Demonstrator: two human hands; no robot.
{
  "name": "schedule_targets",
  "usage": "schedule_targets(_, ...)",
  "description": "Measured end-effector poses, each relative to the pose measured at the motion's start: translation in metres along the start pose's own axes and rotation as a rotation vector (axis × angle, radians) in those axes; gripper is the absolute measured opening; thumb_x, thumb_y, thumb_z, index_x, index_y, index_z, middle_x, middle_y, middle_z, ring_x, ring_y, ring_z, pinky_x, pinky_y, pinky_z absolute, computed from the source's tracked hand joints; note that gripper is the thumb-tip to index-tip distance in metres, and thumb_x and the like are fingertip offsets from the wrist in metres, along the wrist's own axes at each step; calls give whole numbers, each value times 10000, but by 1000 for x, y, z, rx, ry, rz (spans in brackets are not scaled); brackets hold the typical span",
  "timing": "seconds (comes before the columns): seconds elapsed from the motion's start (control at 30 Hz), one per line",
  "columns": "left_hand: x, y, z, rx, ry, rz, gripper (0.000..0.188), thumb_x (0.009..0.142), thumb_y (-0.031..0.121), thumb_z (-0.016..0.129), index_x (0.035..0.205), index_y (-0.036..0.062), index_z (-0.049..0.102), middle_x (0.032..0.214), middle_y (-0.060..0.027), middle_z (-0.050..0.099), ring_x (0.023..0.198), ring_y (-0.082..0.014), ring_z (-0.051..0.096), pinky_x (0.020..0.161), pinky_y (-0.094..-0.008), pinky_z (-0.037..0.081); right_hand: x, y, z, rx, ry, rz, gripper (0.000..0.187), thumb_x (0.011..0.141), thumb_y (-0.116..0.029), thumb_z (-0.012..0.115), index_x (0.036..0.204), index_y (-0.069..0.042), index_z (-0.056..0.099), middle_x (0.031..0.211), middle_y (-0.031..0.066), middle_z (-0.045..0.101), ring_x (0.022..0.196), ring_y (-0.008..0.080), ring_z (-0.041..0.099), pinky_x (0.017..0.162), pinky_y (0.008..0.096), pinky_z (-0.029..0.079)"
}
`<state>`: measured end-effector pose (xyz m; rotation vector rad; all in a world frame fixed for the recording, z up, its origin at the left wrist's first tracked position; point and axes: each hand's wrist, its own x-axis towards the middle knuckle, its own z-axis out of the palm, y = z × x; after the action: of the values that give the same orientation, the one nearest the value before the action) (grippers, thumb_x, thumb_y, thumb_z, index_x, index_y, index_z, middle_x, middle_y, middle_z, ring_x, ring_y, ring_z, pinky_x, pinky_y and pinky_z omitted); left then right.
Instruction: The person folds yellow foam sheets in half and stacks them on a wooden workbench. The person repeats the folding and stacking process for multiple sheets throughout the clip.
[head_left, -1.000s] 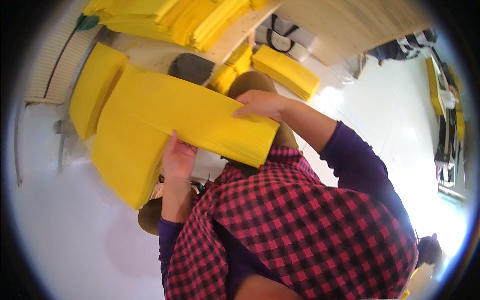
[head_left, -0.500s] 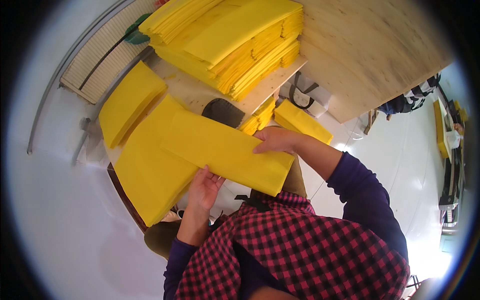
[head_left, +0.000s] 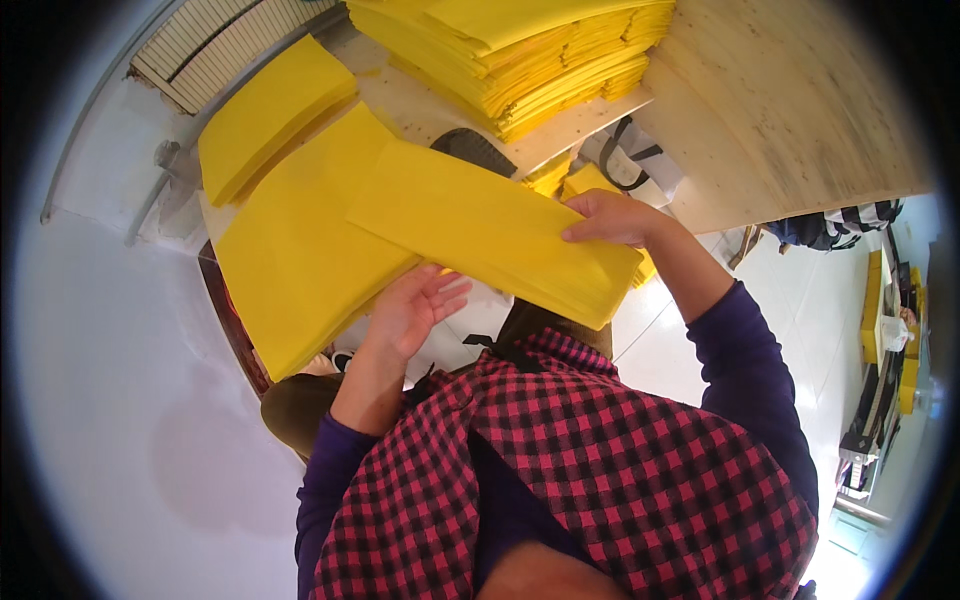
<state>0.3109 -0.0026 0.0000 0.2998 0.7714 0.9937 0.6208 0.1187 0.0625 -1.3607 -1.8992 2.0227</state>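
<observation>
My right hand (head_left: 612, 218) grips the right end of a long folded bundle of thin yellow sheets (head_left: 480, 215), thumb on top and fingers hidden beneath. The bundle slants down to the right, and its left end overlaps a wider flat pile of yellow sheets (head_left: 295, 245). Near the bundle's lower edge, my left hand (head_left: 412, 308) is open, palm up with its fingers apart. Its fingertips are close to where bundle and pile meet; whether they touch is hard to tell. The sheets look like cloth or soft paper.
Another yellow stack (head_left: 275, 110) lies beyond the flat pile. A tall layered yellow stack (head_left: 560, 75) stands at the back beside a wooden board (head_left: 790, 120). A dark rounded object (head_left: 475, 150) rests on the table. Below its edge is a white bag with dark handles (head_left: 635, 165).
The whole view has shifted, so the table things appear higher. My left hand's fingers have come away from the bundle's lower edge and spread. My right hand keeps its grip.
</observation>
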Motion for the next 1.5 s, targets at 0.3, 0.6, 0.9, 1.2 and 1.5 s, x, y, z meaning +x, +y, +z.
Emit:
schedule_targets(0.3,-10,82,43,1727,340,1131,326,745,128,723,1054,74,636,1061,-126,642,1035,-293,592,959,-420,425,-30,-41,-5,-621,153,-281,247,850,-184,600,995,14,590,806,154,616,745,230,594,687,345,466)
schedule_targets(0.6,4,162,76,2148,122,669,255,706,127,720,949,62,676,887,-127,668,891,-309,622,897,-423,443,-73,-84,-6,-919,189,-353,163,836,-165,576,943,-44,599,756,189,578,721,369,568,641,416,440)
schedule_targets(0.9,-38,171,95,1699,194,763,105,712,6,677,817,1,667,742,-113,641,700,-232,622,645,-296,481,-108,-126,-29,-1043,382,-431,201,842,-164,607,1023,-84,641,817,151,632,761,345,595,674,405,461)
schedule_targets(1.2,-46,226,152,1429,456,1235,179,753,-51,646,921,5,675,854,-30,660,793,-109,607,721,-236,477,-124,-200,-88,-1240,904,-720,241,796,-83,644,1035,-92,664,883,136,655,843,323,618,737,385,487)
schedule_targets(1.5,24,263,219,1429,412,1762,211,752,-20,633,951,35,677,887,-57,652,838,-171,612,769,-274,473,-90,-265,-168,-1241,1240,-645,214,857,-168,546,1021,-76,649,932,189,652,866,386,606,769,463,478)
